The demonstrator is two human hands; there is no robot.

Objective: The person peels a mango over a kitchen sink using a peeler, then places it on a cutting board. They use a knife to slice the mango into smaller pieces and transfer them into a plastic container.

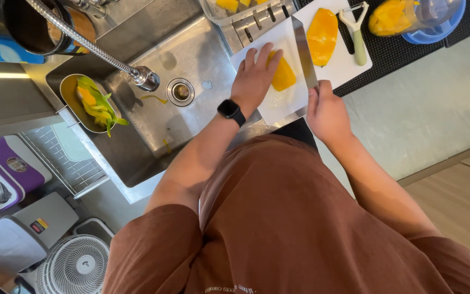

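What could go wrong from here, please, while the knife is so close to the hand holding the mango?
The left hand lies flat on the peeled yellow mango piece, fingers right beside the broad steel knife blade held by the right hand; a slip might nick them. The white cutting board overhangs the steel sink and may tip.

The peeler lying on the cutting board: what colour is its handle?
Pale green, with a white head; the peeler shows only in the head view, on the white cutting board.

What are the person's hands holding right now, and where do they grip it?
The right hand grips a knife by its handle. The left hand lies flat on a yellow mango piece, pinning it to the white cutting board.
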